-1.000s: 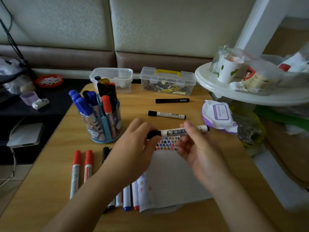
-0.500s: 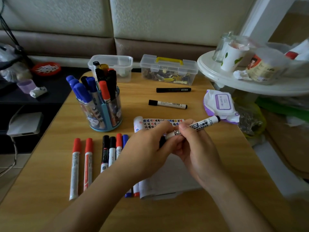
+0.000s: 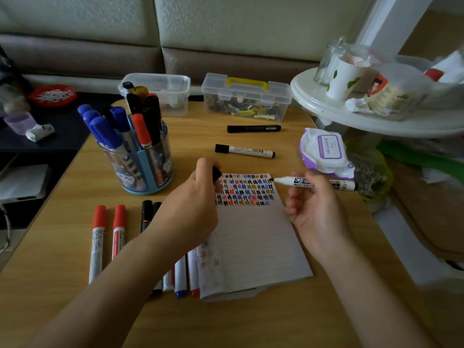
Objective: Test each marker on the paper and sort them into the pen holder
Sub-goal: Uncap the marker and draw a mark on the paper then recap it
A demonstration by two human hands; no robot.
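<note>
My right hand (image 3: 317,209) holds an uncapped white whiteboard marker (image 3: 301,182), its dark tip at the right edge of the paper's top rows. My left hand (image 3: 194,204) is shut on the marker's black cap (image 3: 216,173) over the paper's left edge. The paper (image 3: 253,237) is a lined notebook with rows of coloured test marks across its top. A clear and blue pen holder (image 3: 140,164) at the left holds several blue, red and black markers. Red markers (image 3: 99,237) and more markers (image 3: 180,275) lie left of the notebook. Two black-capped markers (image 3: 244,150) (image 3: 253,128) lie behind it.
Two clear plastic boxes (image 3: 247,100) (image 3: 160,92) stand at the table's back edge. A purple wet-wipes pack (image 3: 325,151) lies at the right edge. A white round shelf (image 3: 376,119) with cups and jars overhangs the back right. A dark side table (image 3: 57,126) is on the left.
The cap came off the marker. My left hand pulled away to the left with the cap, and my right hand brought the bare tip to the paper's top right.
</note>
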